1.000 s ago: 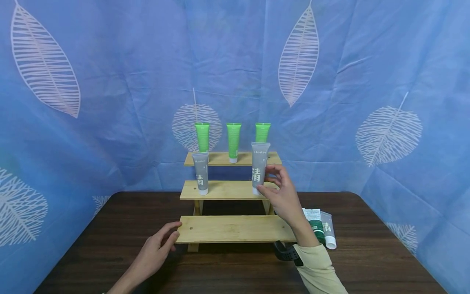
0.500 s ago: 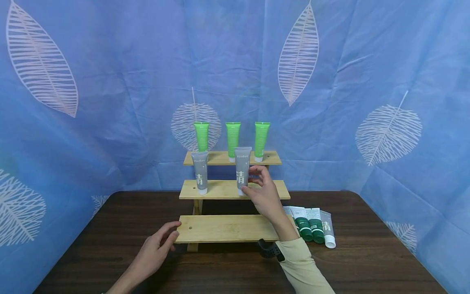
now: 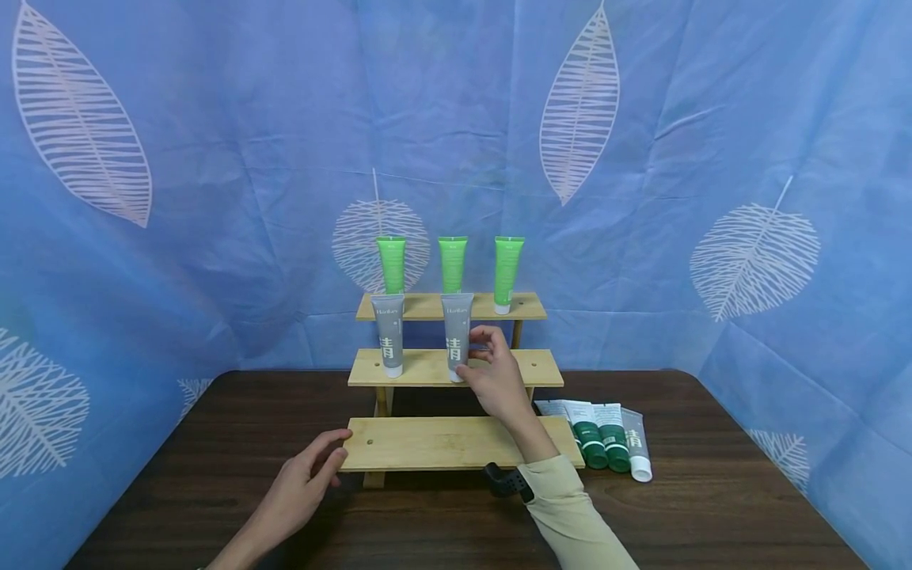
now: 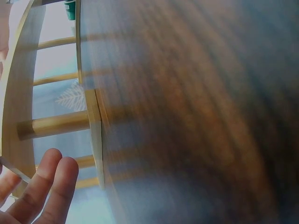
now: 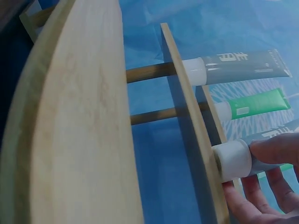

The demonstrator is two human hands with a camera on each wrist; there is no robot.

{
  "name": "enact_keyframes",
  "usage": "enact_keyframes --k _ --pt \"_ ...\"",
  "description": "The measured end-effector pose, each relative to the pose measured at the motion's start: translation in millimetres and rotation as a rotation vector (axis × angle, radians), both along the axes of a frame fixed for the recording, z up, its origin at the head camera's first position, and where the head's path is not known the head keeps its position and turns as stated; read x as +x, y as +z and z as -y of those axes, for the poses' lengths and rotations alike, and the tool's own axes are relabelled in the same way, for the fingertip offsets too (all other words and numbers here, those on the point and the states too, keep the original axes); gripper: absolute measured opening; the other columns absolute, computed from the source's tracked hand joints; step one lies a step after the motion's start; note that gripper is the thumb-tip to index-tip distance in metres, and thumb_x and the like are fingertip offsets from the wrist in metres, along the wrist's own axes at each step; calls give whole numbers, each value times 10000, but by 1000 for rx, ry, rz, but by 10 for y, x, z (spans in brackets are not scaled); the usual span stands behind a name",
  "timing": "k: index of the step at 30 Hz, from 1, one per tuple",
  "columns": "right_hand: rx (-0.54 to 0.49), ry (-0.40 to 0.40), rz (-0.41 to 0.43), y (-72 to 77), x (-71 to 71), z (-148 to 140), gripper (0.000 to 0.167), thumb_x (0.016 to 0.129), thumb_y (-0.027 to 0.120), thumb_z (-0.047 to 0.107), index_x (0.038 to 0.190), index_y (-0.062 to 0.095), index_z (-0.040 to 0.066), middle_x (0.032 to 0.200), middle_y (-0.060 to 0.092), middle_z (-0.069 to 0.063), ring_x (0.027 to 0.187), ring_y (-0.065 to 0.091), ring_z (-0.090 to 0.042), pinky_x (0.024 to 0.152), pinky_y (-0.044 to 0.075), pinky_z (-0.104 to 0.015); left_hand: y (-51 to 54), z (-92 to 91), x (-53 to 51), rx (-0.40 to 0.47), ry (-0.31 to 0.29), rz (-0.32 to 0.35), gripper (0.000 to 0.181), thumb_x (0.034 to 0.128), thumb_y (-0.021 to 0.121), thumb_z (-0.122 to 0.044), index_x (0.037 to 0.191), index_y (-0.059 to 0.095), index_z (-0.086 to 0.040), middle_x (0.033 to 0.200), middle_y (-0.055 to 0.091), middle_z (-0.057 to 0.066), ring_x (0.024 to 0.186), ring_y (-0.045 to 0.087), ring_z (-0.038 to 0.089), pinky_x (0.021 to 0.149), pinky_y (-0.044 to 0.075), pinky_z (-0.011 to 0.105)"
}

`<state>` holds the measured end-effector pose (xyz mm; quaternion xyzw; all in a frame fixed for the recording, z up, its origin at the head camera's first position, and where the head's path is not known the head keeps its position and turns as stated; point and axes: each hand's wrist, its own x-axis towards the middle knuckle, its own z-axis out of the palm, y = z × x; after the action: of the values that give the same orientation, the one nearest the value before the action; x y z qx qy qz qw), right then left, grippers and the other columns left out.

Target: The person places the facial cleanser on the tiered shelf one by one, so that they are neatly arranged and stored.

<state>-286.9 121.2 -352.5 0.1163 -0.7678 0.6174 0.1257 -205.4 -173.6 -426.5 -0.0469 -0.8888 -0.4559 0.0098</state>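
Note:
A three-tier wooden display stand (image 3: 456, 443) stands on the table. My right hand (image 3: 495, 380) holds a grey squeeze tube (image 3: 456, 332) by its lower part, upright, cap down, at the middle of the centre shelf. In the right wrist view, the thumb lies on this tube near its white cap (image 5: 233, 160), which is at the shelf edge. Another grey tube (image 3: 388, 336) stands to its left on the same shelf. My left hand (image 3: 295, 483) touches the left end of the lowest shelf; its visible fingers (image 4: 63, 186) are loosely extended in the left wrist view.
Three green tubes (image 3: 507, 269) stand on the top shelf. Right of the stand, several white-and-green tubes (image 3: 611, 439) and a grey tube (image 3: 636, 443) lie on the dark wooden table (image 3: 712, 507). A blue leaf-patterned cloth (image 3: 249, 198) hangs behind.
My right hand has moved left along the centre shelf with the grey tube, from its right end to its middle, and the tube is lower. My left hand has stayed in place.

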Motion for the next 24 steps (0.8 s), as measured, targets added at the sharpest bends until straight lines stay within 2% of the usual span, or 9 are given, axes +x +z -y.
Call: enact_keyframes --k 7,18,24 --pt "15 -25 12 -8 -18 54 506 905 702 -81 1308 468 115 1388 550 -140 1223 605 -336 819 580 -401 -18 6 -13 9 -3 -3 396 1049 571 -399 1396 604 -210 832 637 34 744 605 150 592 415 296" --pt "-1 -9 59 17 -24 94 493 930 675 -65 1326 444 116 1417 504 -148 1251 585 -330 814 581 -388 -10 1 -4 8 -5 2 390 1052 571 -387 1397 602 -209 847 631 39 758 613 155 596 418 298" --pt "1 -9 54 21 -29 109 509 925 681 -69 1332 435 113 1416 503 -150 1257 584 -330 831 579 -395 2 5 4 16 -5 6 391 1052 570 -382 1403 597 -211 842 624 42 756 607 161 584 410 300"
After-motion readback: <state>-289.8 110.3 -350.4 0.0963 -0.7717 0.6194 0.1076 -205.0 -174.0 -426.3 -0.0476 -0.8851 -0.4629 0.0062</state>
